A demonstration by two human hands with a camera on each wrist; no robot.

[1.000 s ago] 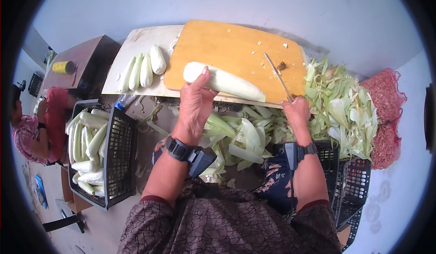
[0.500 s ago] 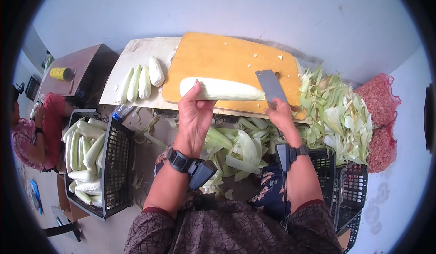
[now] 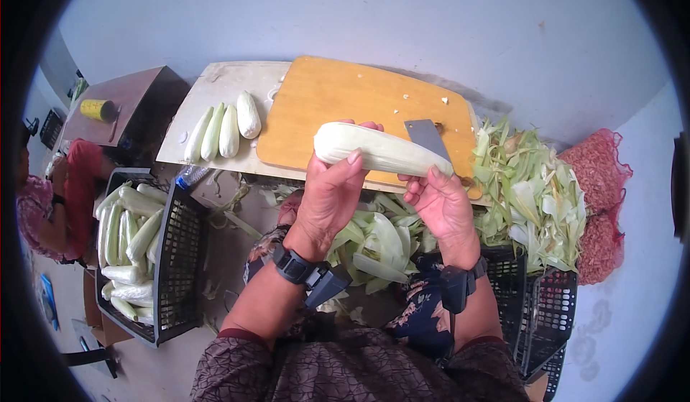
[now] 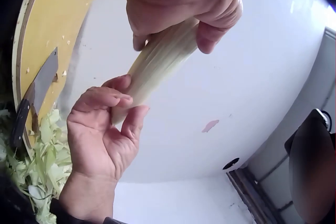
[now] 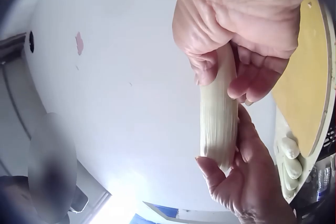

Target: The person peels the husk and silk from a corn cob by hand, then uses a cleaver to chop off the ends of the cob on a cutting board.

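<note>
A pale ear of corn, in its light inner husk, is held over the front of the yellow cutting board. My left hand grips its thick end, thumb on the near side and fingers behind. At the narrow end, my right hand pinches the tip between thumb and fingers; the right wrist view shows this hand around the husk. A cleaver lies on the board just beyond the right hand, its dark handle visible in the left wrist view.
Several pale ears lie on the white board at left. A black crate of ears stands below them. Loose husks pile up at right beside red mesh sacks. Another person sits at far left.
My right hand has let go of the cleaver, leaving it on the board, and now pinches the corn's narrow end. The ear has moved right and tilted, with my left hand still gripping it.
</note>
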